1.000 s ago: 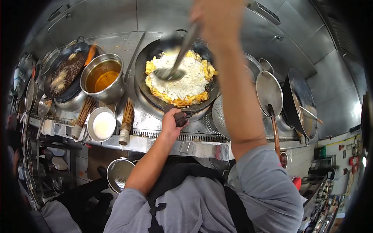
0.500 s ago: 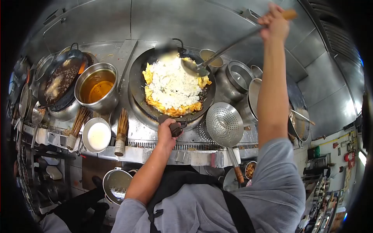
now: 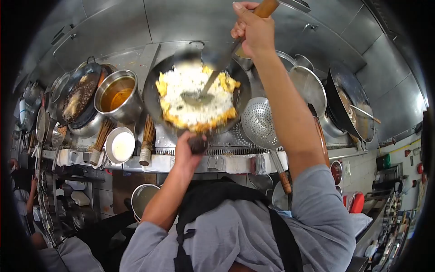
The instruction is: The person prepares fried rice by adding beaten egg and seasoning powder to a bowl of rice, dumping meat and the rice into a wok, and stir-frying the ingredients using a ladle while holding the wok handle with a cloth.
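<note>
My left hand [image 3: 185, 149] is wrapped round the dark handle [image 3: 198, 144] at the near side of a black wok [image 3: 152, 97]. White rice [image 3: 192, 113] is spread inside the wok, with yellow and browned egg [image 3: 172, 119] around its edge. High above, my right hand [image 3: 258, 34] is closed on the wooden handle of a long metal ladle [image 3: 198, 97]. The ladle's head rests on or in the middle of the rice; blur hides which. A dark, blurred round shape covers part of the wok's far rim.
Left of the wok stand a pot of amber oil [image 3: 118, 97], a bowl of white liquid [image 3: 121, 144] and bamboo brushes [image 3: 147, 138]. A perforated strainer [image 3: 259, 122] lies to the right. Another wok [image 3: 333, 102] is at far right. A person's grey clothing [image 3: 77, 256] shows at lower left.
My right hand has swung left, bringing the ladle from the wok's far right edge to the middle of the rice. My left hand stays on the wok handle. The camera view has shifted.
</note>
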`<state>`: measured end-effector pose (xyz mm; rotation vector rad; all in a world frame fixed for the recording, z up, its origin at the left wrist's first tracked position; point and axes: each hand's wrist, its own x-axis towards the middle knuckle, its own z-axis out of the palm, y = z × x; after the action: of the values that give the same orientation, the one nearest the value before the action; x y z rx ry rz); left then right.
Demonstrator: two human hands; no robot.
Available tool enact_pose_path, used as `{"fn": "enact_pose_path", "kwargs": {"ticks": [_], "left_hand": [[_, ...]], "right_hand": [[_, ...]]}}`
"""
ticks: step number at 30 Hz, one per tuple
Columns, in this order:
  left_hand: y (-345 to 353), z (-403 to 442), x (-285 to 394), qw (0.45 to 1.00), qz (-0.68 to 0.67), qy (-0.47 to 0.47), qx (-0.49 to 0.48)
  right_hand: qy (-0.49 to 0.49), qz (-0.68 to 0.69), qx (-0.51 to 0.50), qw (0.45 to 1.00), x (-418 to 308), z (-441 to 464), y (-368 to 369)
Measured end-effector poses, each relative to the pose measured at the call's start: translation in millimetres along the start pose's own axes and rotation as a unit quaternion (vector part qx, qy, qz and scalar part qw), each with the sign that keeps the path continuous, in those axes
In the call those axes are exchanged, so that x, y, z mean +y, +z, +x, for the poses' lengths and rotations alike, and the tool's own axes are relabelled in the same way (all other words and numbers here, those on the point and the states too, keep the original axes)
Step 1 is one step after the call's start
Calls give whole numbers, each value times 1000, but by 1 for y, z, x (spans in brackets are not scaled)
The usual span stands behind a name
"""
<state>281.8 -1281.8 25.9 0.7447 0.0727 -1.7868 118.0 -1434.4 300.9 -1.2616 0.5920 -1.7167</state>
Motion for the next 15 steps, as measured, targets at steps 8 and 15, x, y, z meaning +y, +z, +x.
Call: {"fn": "enact_pose_path", "kwargs": {"ticks": [8, 15], "left_hand": [[2, 39, 10, 998, 59, -11, -34], [-19, -22, -10, 999, 21, 20, -35]], "right_hand": [[-53, -41, 8, 998, 17, -1, 39], [-110, -148, 22, 983, -51, 40, 60]]}}
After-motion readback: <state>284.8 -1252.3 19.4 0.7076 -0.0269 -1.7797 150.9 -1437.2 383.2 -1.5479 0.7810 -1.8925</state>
